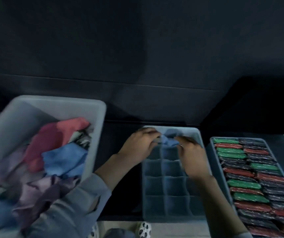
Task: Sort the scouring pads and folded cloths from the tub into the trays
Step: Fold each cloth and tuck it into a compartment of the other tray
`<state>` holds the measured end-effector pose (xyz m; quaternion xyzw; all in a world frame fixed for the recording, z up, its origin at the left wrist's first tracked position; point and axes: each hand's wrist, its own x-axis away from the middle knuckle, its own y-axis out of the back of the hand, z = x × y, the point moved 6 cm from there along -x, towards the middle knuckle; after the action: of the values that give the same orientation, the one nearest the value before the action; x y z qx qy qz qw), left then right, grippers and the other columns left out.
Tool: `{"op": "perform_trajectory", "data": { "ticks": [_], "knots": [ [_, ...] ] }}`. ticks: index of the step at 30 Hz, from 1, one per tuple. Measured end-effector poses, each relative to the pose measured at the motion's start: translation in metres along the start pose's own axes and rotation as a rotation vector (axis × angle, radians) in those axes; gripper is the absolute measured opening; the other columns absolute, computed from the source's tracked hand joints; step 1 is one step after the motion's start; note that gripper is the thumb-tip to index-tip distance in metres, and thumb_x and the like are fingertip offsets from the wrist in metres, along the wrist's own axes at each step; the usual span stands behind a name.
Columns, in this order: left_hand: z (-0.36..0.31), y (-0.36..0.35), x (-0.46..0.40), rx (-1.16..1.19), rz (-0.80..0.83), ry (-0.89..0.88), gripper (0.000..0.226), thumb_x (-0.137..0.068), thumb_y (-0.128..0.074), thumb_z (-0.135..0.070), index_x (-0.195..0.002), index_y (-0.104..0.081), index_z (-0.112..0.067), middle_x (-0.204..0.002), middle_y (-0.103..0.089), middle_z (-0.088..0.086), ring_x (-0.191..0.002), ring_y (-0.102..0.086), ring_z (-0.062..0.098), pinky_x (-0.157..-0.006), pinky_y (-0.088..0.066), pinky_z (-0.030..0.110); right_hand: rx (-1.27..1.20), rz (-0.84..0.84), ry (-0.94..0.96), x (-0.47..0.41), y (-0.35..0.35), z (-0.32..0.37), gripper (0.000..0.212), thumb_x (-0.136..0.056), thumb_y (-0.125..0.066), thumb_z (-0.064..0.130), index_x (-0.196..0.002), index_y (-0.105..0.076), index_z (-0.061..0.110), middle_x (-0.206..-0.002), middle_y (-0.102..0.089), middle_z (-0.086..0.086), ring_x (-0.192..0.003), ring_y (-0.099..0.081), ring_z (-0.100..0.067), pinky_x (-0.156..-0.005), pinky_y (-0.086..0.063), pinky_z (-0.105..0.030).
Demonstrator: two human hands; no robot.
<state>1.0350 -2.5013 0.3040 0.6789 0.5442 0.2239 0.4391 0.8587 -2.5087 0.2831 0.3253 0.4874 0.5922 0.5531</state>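
From the head camera, both hands meet over the far end of the divided tray (170,191), a grey grid of square compartments standing between the tub (55,107) on the left and the pad tray (214,152) on the right. The left hand (138,146) and the right hand (191,158) each have their fingers pinched closed on an end of one blue cloth (169,140), which is bunched just above a compartment in the far row (the picture is blurred, so I cannot tell exactly which cell).

The tub holds a loose heap of cloths, red, blue and purple. The pad tray looks nearly full, with green, red and dark scouring pads (251,177) standing on edge in two rows.

The step in hand seems to be tucking this cloth into its cell. To do it well, keep the fold tight between both hands, centre it over a single compartment, and press it straight down so no corner spills across a divider into the neighbouring cell.
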Motion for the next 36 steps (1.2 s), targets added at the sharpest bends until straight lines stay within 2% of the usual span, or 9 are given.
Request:
{"op": "perform_trajectory", "data": {
  "ticks": [6,8,11,15,20,23,26,31,36],
  "knots": [
    [0.066,0.099,0.095,-0.016,-0.357,0.118,0.032,-0.078,-0.067,-0.008,-0.11,-0.07,-0.016,-0.109,-0.069,0.003,-0.1,-0.06,0.016,-0.091,-0.04,0.021,-0.272,-0.167,0.087,0.036,-0.004,0.103,0.021,-0.088,-0.064,0.007,-0.105,-0.073,0.017,-0.09,-0.074,-0.005,-0.077,-0.07,-0.026,-0.068,-0.052,-0.028],
    [0.108,0.117,0.136,-0.113,-0.401,0.264,0.035,-0.072,-0.074,-0.001,-0.105,-0.071,-0.011,-0.1,-0.072,0.011,-0.091,-0.063,0.022,-0.081,-0.047,0.028,-0.334,-0.174,0.178,0.041,-0.011,0.144,0.022,-0.088,-0.065,0.008,-0.107,-0.073,0.018,-0.096,-0.074,-0.001,-0.082,-0.07,-0.021,-0.073,-0.053,-0.028],
    [0.179,0.113,0.183,-0.323,-0.192,0.547,0.058,-0.062,-0.085,-0.004,-0.115,-0.065,-0.001,-0.093,-0.069,0.025,-0.077,-0.067,0.043,-0.063,-0.056,0.043,-0.388,-0.165,0.315,0.044,-0.024,0.202,0.028,-0.086,-0.066,0.003,-0.108,-0.072,0.019,-0.102,-0.072,0.0,-0.09,-0.067,-0.021,-0.082,-0.052,-0.032],
    [0.218,0.102,0.202,-0.383,0.112,0.71,0.041,-0.084,-0.07,-0.023,-0.121,-0.06,-0.008,-0.108,-0.069,0.015,-0.101,-0.064,0.035,-0.085,-0.052,0.04,-0.324,-0.167,0.492,0.045,-0.033,0.258,0.031,-0.077,-0.07,-0.006,-0.102,-0.074,0.013,-0.104,-0.068,0.0,-0.093,-0.06,-0.022,-0.085,-0.05,-0.028],
    [0.178,0.153,0.175,-0.14,-0.129,0.509,0.025,-0.085,-0.06,-0.034,-0.099,-0.073,-0.017,-0.095,-0.072,0.004,-0.088,-0.067,0.028,-0.069,-0.04,0.027,-0.288,-0.128,0.486,0.03,-0.023,0.276,0.04,-0.078,-0.071,0.0,-0.115,-0.07,0.014,-0.111,-0.069,0.001,-0.104,-0.056,-0.021,-0.092,-0.047,-0.028],
    [0.14,0.186,0.159,0.168,-0.142,0.271,0.018,-0.078,-0.054,-0.041,-0.089,-0.065,-0.032,-0.082,-0.067,-0.008,-0.08,-0.065,0.017,-0.073,-0.048,0.029,-0.493,0.136,0.398,0.017,-0.006,0.286,0.054,-0.08,-0.077,0.017,-0.131,-0.06,0.021,-0.126,-0.063,0.005,-0.117,-0.052,-0.01,-0.1,-0.039,-0.018],
    [0.108,0.21,0.143,0.383,-0.093,0.111,0.009,-0.09,-0.064,-0.021,-0.094,-0.067,-0.028,-0.088,-0.07,-0.011,-0.087,-0.067,0.008,-0.081,-0.051,0.023,-0.85,0.382,0.268,0.003,0.015,0.301,0.036,-0.078,-0.081,0.021,-0.112,-0.068,0.02,-0.108,-0.071,0.003,-0.101,-0.063,-0.005,-0.092,-0.045,-0.018],
    [0.09,0.24,0.13,0.357,-0.166,0.039,0.035,-0.078,-0.062,-0.053,-0.105,-0.059,-0.031,-0.082,-0.061,-0.017,-0.078,-0.057,0.0,-0.077,-0.046,0.023,-1.129,0.277,0.167,-0.017,0.058,0.292,0.012,-0.085,-0.072,0.006,-0.08,-0.063,0.0,-0.075,-0.062,-0.005,-0.072,-0.053,-0.012,-0.07,-0.043,-0.025],
    [0.099,0.247,0.131,0.417,-0.221,0.088,0.036,-0.074,-0.076,-0.043,-0.075,-0.061,-0.01,-0.066,-0.059,-0.005,-0.067,-0.05,0.002,-0.069,-0.049,0.035,-1.163,0.19,0.139,-0.025,0.096,0.266,0.03,-0.083,-0.076,0.028,-0.088,-0.064,0.001,-0.086,-0.058,-0.016,-0.084,-0.051,-0.021,-0.085,-0.043,-0.036]
  ]
}}
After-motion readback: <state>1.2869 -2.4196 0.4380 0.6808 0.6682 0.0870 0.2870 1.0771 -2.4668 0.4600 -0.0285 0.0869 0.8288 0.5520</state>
